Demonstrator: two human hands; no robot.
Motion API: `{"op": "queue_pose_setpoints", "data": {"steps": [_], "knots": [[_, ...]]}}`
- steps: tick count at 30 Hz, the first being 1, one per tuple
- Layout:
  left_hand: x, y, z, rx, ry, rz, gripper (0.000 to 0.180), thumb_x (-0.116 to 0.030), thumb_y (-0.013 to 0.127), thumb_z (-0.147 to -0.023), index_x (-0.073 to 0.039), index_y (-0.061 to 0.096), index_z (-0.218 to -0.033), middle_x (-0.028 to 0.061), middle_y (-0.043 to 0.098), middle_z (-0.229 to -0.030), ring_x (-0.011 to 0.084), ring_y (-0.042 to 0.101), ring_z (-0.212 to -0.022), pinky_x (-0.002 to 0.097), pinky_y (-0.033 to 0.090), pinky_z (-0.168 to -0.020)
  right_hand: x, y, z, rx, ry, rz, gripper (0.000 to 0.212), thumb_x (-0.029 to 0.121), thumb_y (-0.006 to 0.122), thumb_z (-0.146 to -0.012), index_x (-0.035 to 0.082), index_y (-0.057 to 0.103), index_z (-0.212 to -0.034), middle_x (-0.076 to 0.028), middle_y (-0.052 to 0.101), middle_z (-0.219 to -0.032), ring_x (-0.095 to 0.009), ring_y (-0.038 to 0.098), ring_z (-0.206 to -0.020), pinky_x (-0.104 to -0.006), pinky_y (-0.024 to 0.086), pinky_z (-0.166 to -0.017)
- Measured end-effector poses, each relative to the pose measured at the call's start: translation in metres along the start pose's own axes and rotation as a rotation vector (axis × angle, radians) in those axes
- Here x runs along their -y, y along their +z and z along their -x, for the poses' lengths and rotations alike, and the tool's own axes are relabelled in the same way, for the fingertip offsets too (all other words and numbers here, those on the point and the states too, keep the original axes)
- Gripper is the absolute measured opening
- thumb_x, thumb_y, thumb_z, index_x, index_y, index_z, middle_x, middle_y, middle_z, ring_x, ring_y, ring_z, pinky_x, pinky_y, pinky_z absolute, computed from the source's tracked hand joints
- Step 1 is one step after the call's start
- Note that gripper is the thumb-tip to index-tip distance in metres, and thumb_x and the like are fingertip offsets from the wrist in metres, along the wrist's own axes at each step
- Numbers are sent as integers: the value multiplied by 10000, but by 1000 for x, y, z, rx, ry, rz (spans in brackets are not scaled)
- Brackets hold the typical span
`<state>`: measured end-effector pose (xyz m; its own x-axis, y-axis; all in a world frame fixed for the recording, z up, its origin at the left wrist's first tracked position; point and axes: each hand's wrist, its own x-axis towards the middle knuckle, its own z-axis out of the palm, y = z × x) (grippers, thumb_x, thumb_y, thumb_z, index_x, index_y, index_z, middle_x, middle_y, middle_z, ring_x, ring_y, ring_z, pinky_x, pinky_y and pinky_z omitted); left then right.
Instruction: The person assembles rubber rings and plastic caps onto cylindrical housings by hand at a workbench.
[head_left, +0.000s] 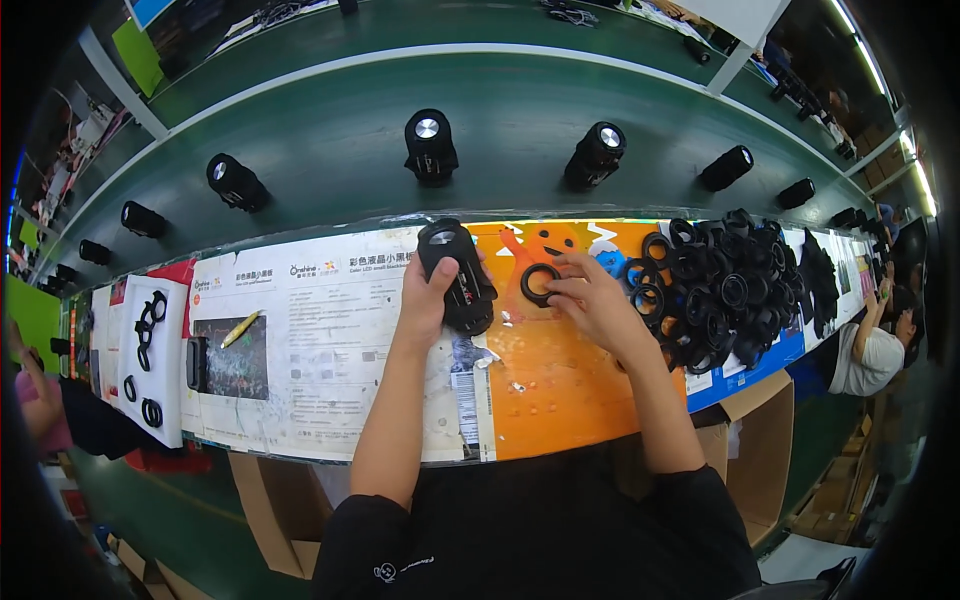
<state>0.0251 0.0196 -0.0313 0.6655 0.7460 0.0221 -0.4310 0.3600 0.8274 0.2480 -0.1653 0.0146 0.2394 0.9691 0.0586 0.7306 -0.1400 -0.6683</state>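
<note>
My left hand is closed around a black cylinder-shaped device, which looks like a portable speaker. It is held upright over the work surface, with its round end toward the far side. To the right of it, my right hand pinches a black ring between thumb and fingers. A gap separates the ring from the speaker. Right of my right hand lies a big heap of similar black rings, some with shiny inner edges.
A green conveyor belt runs along the far side, carrying several black speakers. At left are a white foam tray with black rings, a small black block and a yellow pen. Cardboard boxes stand below. Other people work at both sides.
</note>
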Motion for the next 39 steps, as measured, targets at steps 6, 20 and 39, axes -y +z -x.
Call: {"op": "queue_pose_setpoints", "data": {"steps": [6,20,39], "knots": [[-5,13,1,27,-14,18,645,-412,880,-982,-28,570,-1399,156,764,-1178,269,802,-957,414,697,-832,9,-18,-17,-41,-168,60,164,105,793,-1016,24,784,-1159,-168,661,-1508,-341,708,-1282,-407,580,-1078],[-6,18,7,82,-38,-364,775,-347,953,-877,-34,580,-1478,99,709,-1249,201,716,-1091,352,611,-954,73,-50,-100,300,-154,-557,182,159,745,-1094,-7,749,-1168,-173,750,-1445,-211,735,-1240,-365,585,-1091],[3,8,3,118,-23,-316,883,-516,966,-854,-32,582,-1486,119,715,-1248,210,729,-1085,343,617,-946,91,-60,-86,253,-409,-56,232,106,834,-952,55,798,-1175,-149,728,-1501,-381,695,-1356,-481,581,-1126]]}}
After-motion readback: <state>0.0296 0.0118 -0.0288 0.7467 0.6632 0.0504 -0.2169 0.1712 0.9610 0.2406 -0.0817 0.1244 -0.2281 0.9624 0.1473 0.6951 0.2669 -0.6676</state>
